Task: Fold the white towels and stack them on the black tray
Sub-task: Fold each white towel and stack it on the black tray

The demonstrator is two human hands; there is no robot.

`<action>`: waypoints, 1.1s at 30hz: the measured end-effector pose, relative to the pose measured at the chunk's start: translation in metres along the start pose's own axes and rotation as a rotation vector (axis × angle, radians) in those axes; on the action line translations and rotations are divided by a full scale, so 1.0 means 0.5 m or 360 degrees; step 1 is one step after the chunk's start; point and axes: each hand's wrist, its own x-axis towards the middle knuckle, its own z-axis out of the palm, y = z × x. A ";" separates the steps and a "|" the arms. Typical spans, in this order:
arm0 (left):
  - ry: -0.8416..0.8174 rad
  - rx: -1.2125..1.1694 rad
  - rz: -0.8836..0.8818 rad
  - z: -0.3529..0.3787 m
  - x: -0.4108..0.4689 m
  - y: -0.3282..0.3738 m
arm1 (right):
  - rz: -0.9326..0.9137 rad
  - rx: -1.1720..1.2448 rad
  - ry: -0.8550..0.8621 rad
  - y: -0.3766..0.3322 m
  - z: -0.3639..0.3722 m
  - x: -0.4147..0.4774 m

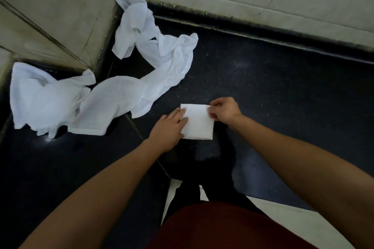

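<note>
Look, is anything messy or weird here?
Yes. The unfolded white towels lie crumpled in a tangled trail across the dark surface, running up into the wall corner. Only the folded towel looks neat, the left hand flat on it, the right hand pinching its edge.

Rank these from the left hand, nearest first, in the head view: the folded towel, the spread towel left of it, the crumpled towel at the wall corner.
1. Folded towel: touched by the left hand, on its right side.
2. Spread towel: left of the hand, apart from it.
3. Crumpled towel: farthest, up-left by the wall corner.
</note>
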 end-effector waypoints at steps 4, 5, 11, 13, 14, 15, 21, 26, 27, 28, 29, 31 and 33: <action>-0.0008 0.0027 0.0040 0.003 -0.001 -0.004 | -0.0227 -0.0696 0.0133 -0.009 0.001 -0.003; 0.0005 0.0011 0.0034 0.004 0.000 -0.004 | -0.0221 -0.0764 0.0134 -0.014 0.003 -0.005; 0.0244 -0.0224 -0.0073 0.013 -0.009 -0.002 | -0.0073 -0.0719 -0.0003 -0.035 0.013 -0.003; 0.0403 -0.0441 -0.0154 0.011 -0.008 0.003 | -0.0035 -0.0530 -0.0082 -0.031 0.013 0.000; 0.0483 -0.0575 -0.0216 0.006 -0.005 0.004 | -0.0037 -0.0459 -0.0114 -0.029 0.013 -0.001; 0.0547 -0.0707 -0.0287 -0.001 0.000 0.004 | -0.0065 -0.0422 -0.0140 -0.028 0.012 -0.006; 0.0162 -0.1387 -0.0458 -0.075 0.058 -0.018 | -0.0424 -0.0340 -0.0233 -0.025 -0.021 -0.061; -0.0032 -0.1335 -0.0259 -0.119 0.089 0.024 | -0.0512 -0.0369 -0.0098 0.002 -0.079 -0.111; -0.0011 -0.1280 -0.0207 -0.128 0.092 0.045 | -0.0516 -0.0387 -0.0048 0.011 -0.094 -0.122; 0.0008 -0.1215 -0.0163 -0.137 0.093 0.067 | -0.0525 -0.0419 -0.0006 0.021 -0.109 -0.132; 0.0026 -0.1135 -0.0124 -0.145 0.093 0.091 | -0.0533 -0.0468 0.0026 0.032 -0.126 -0.143; 0.0058 -0.0968 -0.0053 -0.161 0.090 0.136 | -0.0546 -0.0604 0.0065 0.057 -0.158 -0.167; 0.0079 -0.0745 0.0063 -0.177 0.094 0.190 | -0.0557 -0.0727 0.0134 0.088 -0.200 -0.197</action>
